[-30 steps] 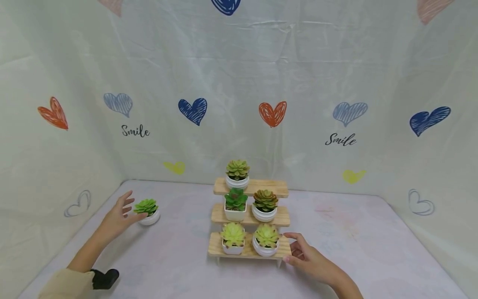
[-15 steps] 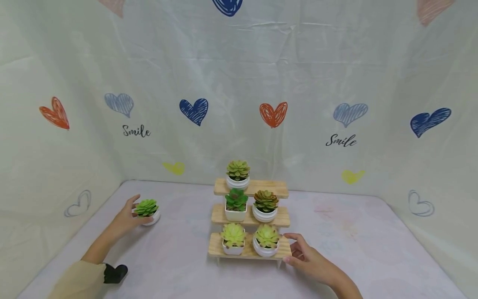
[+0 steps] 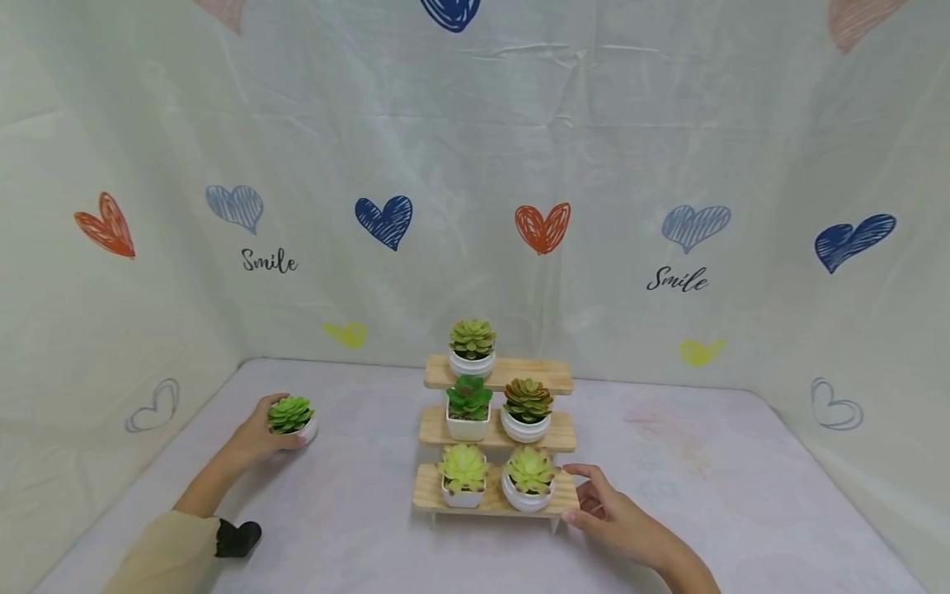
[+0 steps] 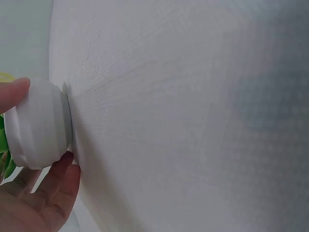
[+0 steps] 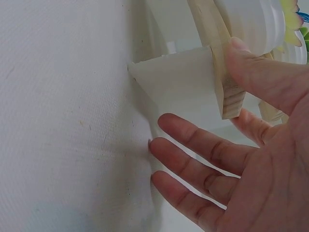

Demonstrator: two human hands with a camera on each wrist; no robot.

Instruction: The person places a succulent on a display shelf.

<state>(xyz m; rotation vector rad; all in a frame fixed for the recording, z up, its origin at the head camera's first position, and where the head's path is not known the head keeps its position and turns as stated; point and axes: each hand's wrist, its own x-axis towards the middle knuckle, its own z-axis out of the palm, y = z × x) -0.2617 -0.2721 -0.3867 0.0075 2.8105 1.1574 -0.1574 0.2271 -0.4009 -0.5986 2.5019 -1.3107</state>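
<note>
At the left of the table, my left hand grips a small potted succulent with bright green leaves. In the left wrist view, the thumb and fingers lie around its white round pot, whose base is at or very near the cloth. My right hand pinches the right end of the bottom step of a three-tier wooden plant stand. The right wrist view has the thumb on the front of the board and the index finger behind it; the other fingers extend loosely below.
Several potted succulents stand on the tiers: one on top at left, a dark green one and a reddish one in the middle, two pale green ones below. A white curtain with printed hearts hangs behind the table.
My left hand has moved right, reaching the green potted succulent and closing around its pot. The right hand has stayed on the stand, and the stand has not moved.
</note>
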